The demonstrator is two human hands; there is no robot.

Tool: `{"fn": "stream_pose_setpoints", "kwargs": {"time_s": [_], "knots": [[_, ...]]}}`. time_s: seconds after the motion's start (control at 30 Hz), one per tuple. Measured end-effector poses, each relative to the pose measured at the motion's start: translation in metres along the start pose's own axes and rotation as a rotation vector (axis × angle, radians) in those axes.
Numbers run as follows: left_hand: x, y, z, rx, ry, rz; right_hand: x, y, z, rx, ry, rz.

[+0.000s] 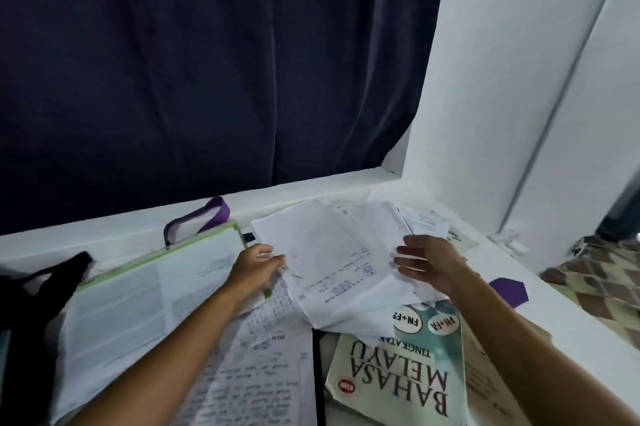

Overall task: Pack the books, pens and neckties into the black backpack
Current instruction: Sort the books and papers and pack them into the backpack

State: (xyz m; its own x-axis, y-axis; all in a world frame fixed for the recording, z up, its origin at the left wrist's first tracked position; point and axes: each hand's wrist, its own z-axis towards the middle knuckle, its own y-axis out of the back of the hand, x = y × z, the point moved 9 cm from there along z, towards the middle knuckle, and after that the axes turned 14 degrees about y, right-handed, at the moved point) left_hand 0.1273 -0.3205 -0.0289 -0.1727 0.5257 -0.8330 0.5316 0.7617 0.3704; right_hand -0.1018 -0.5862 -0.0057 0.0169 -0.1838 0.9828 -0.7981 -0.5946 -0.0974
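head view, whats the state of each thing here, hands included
left hand: pinching the loose papers' left edge
right hand: open, fingers spread over the papers
loose papers: untidy pile, partly on the book
Bahasa Melayu book: closed, flat
green-edged folder: closed, flat
dark curtain: drawn

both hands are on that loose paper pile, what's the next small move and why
Probably lift the loose papers clear and set them aside. The left hand already pinches their left edge, the right hand rests open at their right edge, and the pile overlaps the top of the Bahasa Melayu book, which needs packing.
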Motion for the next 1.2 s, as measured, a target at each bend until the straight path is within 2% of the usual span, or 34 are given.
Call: {"fn": "stream_pose_setpoints", "kwargs": {"time_s": [0.23, 0.47, 0.6, 0.87, 1.2], "knots": [[0.000, -0.024, 0.020, -0.034, 0.165, -0.170, 0.010, 0.061, 0.071, -0.141, 0.054, -0.166], [0.005, -0.036, 0.042, -0.059, 0.219, -0.234, -0.013, 0.077, 0.105, -0.116, -0.041, -0.188], [0.001, -0.036, 0.046, -0.160, 0.136, -0.057, -0.017, 0.069, 0.112, -0.086, -0.079, -0.197], [-0.017, -0.062, 0.036, -0.221, -0.038, 0.175, -0.023, 0.059, 0.121, -0.012, -0.100, -0.252], [-0.026, -0.081, 0.027, -0.093, -0.154, 0.104, -0.022, 0.039, 0.121, 0.106, -0.032, -0.249]]}}
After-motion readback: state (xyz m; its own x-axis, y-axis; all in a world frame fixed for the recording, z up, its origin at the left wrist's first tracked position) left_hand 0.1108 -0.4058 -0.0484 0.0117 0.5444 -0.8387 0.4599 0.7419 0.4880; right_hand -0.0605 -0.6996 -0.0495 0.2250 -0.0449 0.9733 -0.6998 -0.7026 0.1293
